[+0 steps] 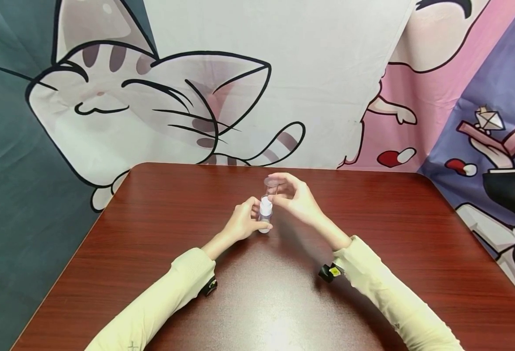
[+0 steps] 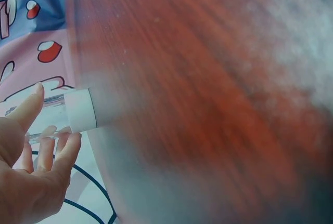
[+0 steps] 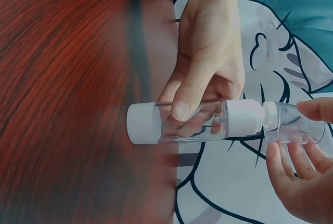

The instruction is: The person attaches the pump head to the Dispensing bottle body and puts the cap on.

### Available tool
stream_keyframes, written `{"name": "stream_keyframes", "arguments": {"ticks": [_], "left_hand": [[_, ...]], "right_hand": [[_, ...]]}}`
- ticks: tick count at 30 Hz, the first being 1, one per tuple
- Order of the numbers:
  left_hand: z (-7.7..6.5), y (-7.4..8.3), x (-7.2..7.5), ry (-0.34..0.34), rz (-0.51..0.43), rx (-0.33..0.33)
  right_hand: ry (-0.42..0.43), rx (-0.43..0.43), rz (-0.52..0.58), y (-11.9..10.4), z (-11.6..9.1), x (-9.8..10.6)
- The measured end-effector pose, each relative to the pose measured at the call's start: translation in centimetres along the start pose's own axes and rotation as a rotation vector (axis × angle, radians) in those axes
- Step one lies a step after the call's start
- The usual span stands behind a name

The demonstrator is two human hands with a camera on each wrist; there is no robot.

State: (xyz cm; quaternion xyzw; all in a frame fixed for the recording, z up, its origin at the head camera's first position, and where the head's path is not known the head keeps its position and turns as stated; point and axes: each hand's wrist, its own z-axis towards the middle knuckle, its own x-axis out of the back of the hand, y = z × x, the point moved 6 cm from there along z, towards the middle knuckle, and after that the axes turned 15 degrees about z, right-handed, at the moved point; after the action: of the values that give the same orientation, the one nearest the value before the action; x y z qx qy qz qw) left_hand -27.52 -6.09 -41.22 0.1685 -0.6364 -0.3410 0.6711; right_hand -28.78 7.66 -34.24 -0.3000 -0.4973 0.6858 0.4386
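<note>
A clear pump bottle (image 1: 265, 209) with a white base and white collar stands upright near the far middle of the table. My left hand (image 1: 242, 220) grips its transparent body, thumb on one side and fingers on the other. Above it, my right hand (image 1: 298, 199) pinches a clear cap (image 3: 287, 125) between thumb and fingertips. In the right wrist view the cap's open end surrounds the top of the white pump head (image 3: 270, 115). The left wrist view shows the bottle's white base (image 2: 81, 110) just beyond the left fingertips.
The glossy reddish-brown table (image 1: 174, 195) stretches around both arms. Its far edge meets a hanging cloth (image 1: 327, 73) printed with cartoon figures. Small black devices sit at the left cuff (image 1: 209, 286) and the right cuff (image 1: 328, 273).
</note>
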Motion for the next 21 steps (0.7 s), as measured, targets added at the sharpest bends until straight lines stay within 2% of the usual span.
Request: {"name": "stream_keyframes", "arguments": {"ticks": [21], "left_hand": [[-0.1, 0.0, 0.0, -0.007, -0.018, -0.01]], "right_hand": [[0.001, -0.038, -0.098, 1.1, -0.7, -0.6]]}}
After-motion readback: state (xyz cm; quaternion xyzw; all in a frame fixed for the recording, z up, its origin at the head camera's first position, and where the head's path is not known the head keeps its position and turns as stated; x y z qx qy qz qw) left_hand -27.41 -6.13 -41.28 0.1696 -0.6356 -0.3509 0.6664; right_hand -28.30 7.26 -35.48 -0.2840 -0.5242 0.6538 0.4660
